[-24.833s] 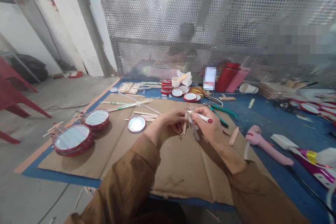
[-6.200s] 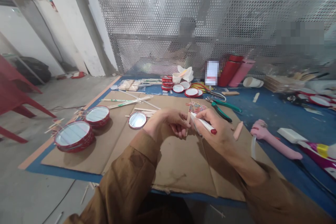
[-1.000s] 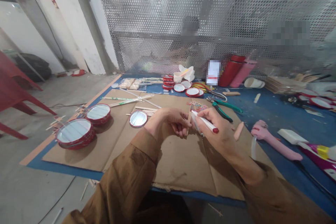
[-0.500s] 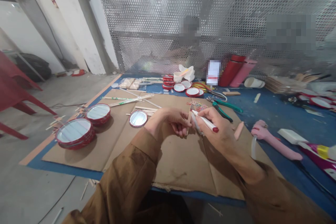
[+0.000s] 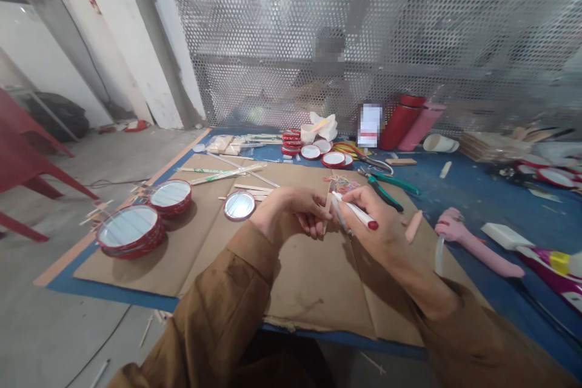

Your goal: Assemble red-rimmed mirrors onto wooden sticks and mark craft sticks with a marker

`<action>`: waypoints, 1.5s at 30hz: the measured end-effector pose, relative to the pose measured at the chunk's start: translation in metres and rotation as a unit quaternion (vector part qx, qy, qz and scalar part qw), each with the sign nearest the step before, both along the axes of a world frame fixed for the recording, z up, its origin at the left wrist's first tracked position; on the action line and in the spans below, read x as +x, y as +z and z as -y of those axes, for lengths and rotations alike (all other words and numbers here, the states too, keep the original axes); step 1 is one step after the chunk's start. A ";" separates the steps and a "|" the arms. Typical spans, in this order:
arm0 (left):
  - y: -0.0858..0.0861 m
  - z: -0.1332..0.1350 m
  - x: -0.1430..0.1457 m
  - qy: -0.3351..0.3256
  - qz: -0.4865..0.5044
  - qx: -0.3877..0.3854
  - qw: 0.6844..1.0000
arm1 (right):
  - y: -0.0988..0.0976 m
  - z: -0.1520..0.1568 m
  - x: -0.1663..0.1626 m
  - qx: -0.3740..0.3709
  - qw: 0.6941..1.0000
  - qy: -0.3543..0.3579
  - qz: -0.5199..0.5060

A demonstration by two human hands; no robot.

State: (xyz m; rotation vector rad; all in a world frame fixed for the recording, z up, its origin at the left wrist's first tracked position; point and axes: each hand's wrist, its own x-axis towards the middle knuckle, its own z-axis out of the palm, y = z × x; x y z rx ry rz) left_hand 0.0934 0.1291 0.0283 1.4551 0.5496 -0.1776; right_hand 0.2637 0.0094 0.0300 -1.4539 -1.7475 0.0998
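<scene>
My left hand (image 5: 304, 209) pinches a short flat wooden stick (image 5: 328, 201) and holds it roughly upright above the cardboard. A white marker pen (image 5: 356, 211) with a red end sits in my right hand (image 5: 381, 227), its tip against or very near the upper part of the stick. Below the marker a pale slim object (image 5: 342, 218) shows; I cannot tell whether my right hand holds it too. Behind both hands lies a tangle of coloured rubber bands (image 5: 344, 183). A round tin lid (image 5: 239, 205) rests left of my left hand, beside several loose wooden sticks (image 5: 254, 191).
Cardboard (image 5: 313, 291) covers part of the blue table. Two red round tins (image 5: 131, 231) with sticks stand at left. To the right are green-handled pliers (image 5: 384, 192), a pink glue gun (image 5: 477, 245) and a purple-white tube (image 5: 545, 260). Bottles (image 5: 402, 124) stand by the perforated metal panel (image 5: 273, 30).
The marker's tip has shifted very slightly at the stick. Both hands stay in almost the same place, with the same holds.
</scene>
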 end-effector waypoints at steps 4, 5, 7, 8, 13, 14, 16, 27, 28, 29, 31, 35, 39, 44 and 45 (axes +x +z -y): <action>0.000 -0.001 0.001 -0.008 0.004 -0.006 1.000 | 0.000 -0.001 0.000 -0.005 1.000 0.008 0.003; -0.001 -0.001 0.001 -0.009 0.004 -0.006 1.000 | 0.000 -0.001 0.000 -0.006 1.000 0.009 0.004; -0.002 -0.001 0.001 -0.008 0.006 -0.005 1.000 | 0.000 -0.001 0.000 -0.004 1.000 0.007 0.006; -0.002 -0.002 0.001 -0.007 0.008 -0.005 1.000 | 0.001 -0.001 0.000 -0.001 1.000 0.005 0.007; -0.005 -0.002 0.001 -0.006 0.019 -0.009 1.000 | 0.004 0.000 0.000 0.003 1.000 0.009 0.012; -0.005 -0.002 0.001 -0.004 0.020 -0.011 1.000 | 0.005 0.000 0.000 0.004 1.000 0.004 0.013; -0.005 -0.001 0.001 -0.003 0.019 -0.012 1.000 | 0.007 0.001 0.000 0.008 1.000 -0.005 0.014; 0.000 0.000 0.001 -0.002 -0.003 -0.005 1.000 | 0.001 0.000 0.000 0.008 1.000 0.016 0.013; 0.000 0.000 0.001 -0.003 -0.002 -0.005 1.000 | 0.001 0.000 0.000 0.009 1.000 0.015 0.011; -0.001 0.000 0.001 -0.003 -0.001 -0.005 1.000 | 0.000 0.000 0.000 0.009 1.000 0.013 0.009; -0.001 0.000 0.001 -0.001 0.002 -0.002 1.000 | -0.001 -0.001 0.000 0.008 1.000 0.010 0.006; -0.002 -0.001 0.001 -0.005 0.006 -0.002 1.000 | 0.001 -0.001 0.000 0.006 1.000 0.007 -0.004; -0.004 -0.001 0.001 -0.005 0.013 -0.002 1.000 | 0.003 -0.001 0.001 0.002 1.000 -0.003 -0.021; -0.004 -0.002 0.001 -0.010 0.009 -0.003 1.000 | 0.006 0.000 0.000 0.011 1.000 0.005 -0.001; -0.004 -0.002 0.001 -0.009 0.009 -0.004 1.000 | 0.006 0.000 0.000 0.009 1.000 0.010 0.005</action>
